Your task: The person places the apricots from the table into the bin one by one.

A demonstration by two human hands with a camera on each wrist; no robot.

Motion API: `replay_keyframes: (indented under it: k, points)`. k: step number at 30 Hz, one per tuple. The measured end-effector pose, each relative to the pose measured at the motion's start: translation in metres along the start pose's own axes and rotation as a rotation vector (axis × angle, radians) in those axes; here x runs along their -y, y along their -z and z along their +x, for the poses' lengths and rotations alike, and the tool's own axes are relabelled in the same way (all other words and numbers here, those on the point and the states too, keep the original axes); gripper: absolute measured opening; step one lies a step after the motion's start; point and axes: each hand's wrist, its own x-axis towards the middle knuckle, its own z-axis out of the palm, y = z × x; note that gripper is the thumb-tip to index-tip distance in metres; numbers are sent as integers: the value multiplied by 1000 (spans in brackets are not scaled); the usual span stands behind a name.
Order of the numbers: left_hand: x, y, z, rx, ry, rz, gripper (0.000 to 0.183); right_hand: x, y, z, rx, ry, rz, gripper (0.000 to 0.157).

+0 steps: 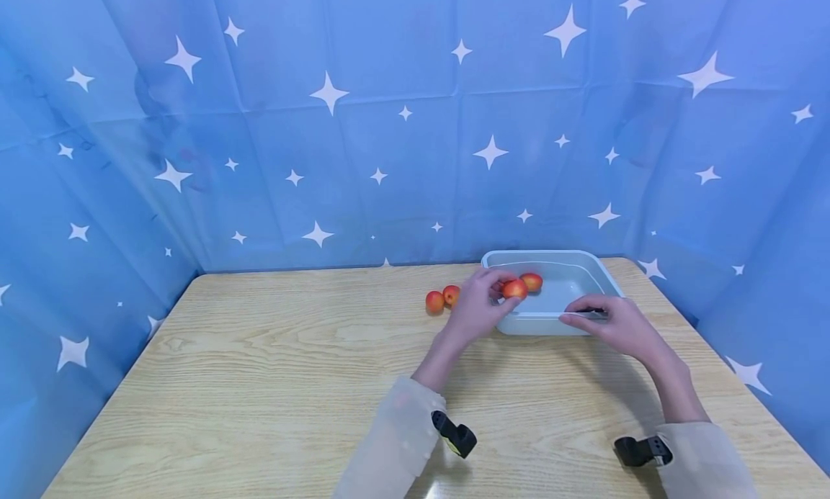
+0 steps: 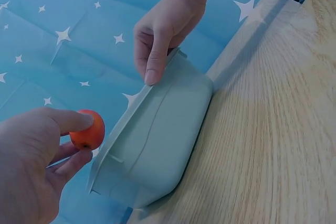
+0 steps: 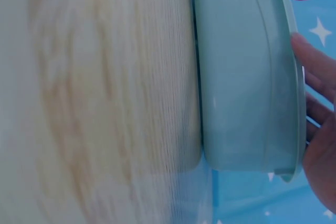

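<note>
1. Head view: the left hand [image 1: 476,308] grips a red-orange fruit [image 1: 515,289] between thumb and fingers, over the left end of a pale blue-green plastic tub [image 1: 551,326]. A second fruit [image 1: 532,281] lies inside, at the tub's left. To the left of the tub, a third fruit [image 1: 435,302] and a fourth fruit [image 1: 450,294] sit close together on the bench [image 1: 292,369]. The right hand [image 1: 616,325] pinches the tub's near rim.

2. Left wrist view: the thumb bears on one side of the held fruit, fingers on the other, above rim level. It looks smooth and round — probably light, firm and a little slippery; I cannot tell whether it is real. If real, it could bruise, so a gentle pinch around its widest part should suit.

3. Right wrist view: the tub stands upright, the right thumb against the lip and other fingers beyond it. Its walls look thin — likely light, fairly stiff, slick; the lip seems the surest hold.
</note>
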Motion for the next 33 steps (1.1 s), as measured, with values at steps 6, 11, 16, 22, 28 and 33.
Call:
replay_keyframes:
  k: [6,11,16,22,28,33]
  points:
    - [0,-3,-1,30,9,-74,35,2,1,0,6,-5,19,17]
    - [-1,-4,-2,26,6,-58,34,1,0,-1,10,-6,27,15]
    - [-2,-2,-2,-3,-29,-86,31,0,0,-1,6,-5,14,16]
    - [0,4,-6,-16,-56,-83,32,0,0,-1,4,-2,14,16]
    - [2,12,-9,-27,-46,-49,34,0,0,-1,8,-11,21,17]
    - [4,19,-12,-34,-32,-51,36,0,1,-1,7,-13,18,17]
